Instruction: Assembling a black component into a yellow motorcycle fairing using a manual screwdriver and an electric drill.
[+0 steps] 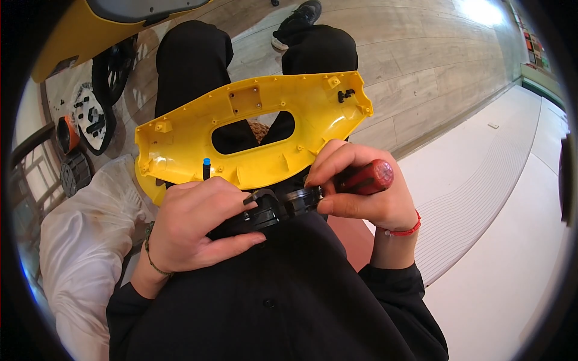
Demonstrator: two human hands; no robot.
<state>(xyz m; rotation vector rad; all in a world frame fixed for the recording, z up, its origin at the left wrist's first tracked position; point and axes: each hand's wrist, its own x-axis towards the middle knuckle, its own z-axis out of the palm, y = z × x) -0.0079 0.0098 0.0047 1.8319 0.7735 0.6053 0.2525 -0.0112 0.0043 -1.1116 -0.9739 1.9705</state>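
Note:
My left hand (195, 224) is closed around a black plastic part (263, 212) with a curved, clip-like end. In my right hand (385, 180), the fingertips and thumb pinch a round black piece (303, 200), right beside the left hand's part; whether the two are joined I cannot tell. A tool with a red handle (376, 174), which looks like a screwdriver, is tucked in the right palm, its shaft hidden. Across my lap, beyond both hands, lies a yellow plastic shell (265, 165) with an oval opening. A blue-tipped black rod (206, 168) sticks up behind my left hand.
Small black pieces (345, 95) sit at the shell's right end. At left are a white plastic bag (90, 234), a tray of black parts (90, 117), an orange-and-black ring (67, 135) and a large yellow body (90, 39). A white ridged panel (481, 180) stretches along the right.

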